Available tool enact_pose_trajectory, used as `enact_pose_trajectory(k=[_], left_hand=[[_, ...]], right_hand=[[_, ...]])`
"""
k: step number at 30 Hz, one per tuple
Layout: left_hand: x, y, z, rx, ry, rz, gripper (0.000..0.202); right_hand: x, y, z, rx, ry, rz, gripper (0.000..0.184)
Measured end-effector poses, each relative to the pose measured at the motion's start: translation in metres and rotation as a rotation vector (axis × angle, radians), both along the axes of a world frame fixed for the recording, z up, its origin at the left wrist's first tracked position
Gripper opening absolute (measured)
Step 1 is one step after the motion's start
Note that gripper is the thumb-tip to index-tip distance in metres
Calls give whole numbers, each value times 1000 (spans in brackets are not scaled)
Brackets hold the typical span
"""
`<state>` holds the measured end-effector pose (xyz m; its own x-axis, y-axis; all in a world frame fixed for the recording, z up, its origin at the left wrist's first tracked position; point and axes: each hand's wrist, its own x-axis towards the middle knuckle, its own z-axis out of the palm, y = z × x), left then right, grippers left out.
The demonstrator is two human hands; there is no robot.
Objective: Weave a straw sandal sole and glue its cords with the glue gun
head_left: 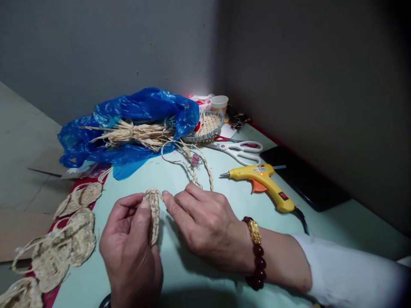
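Note:
My left hand (130, 244) grips a small flat coil of braided straw (154, 214), held on edge above the pale green table (224, 196). My right hand (205, 222) is closed beside it, thumb and fingers pinching the braid where it leaves the top of the coil. The loose braided cord (189, 164) trails away across the table toward the blue bag. A small pink clip (195, 160) sits on that cord. A dark bead bracelet (257, 252) circles my right wrist.
A blue plastic bag (128, 124) with a bundle of raw straw (135, 133) lies at the back. Near it are a woven basket (207, 126), a paper cup (219, 102), white scissors (240, 149), a yellow glue gun (263, 182) and a black slab (305, 177). Several finished straw pieces (64, 239) lie left.

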<state>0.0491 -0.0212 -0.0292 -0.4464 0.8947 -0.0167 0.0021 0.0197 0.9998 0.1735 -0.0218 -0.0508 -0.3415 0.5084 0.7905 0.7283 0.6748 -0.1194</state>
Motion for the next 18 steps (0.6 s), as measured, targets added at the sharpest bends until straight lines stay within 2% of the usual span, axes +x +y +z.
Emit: enact_pose_trajectory(k=[4, 11, 18], left_hand=[[1, 0, -2, 12, -30, -4, 7], [3, -1, -1, 18, -72, 31, 6], [6, -2, -6, 59, -90, 56, 15]], right_hand=[[-2, -2, 1, -52, -10, 63, 21], [-8, -5, -1, -72, 5, 50, 20], [-14, -7, -5, -179, 24, 97, 26]])
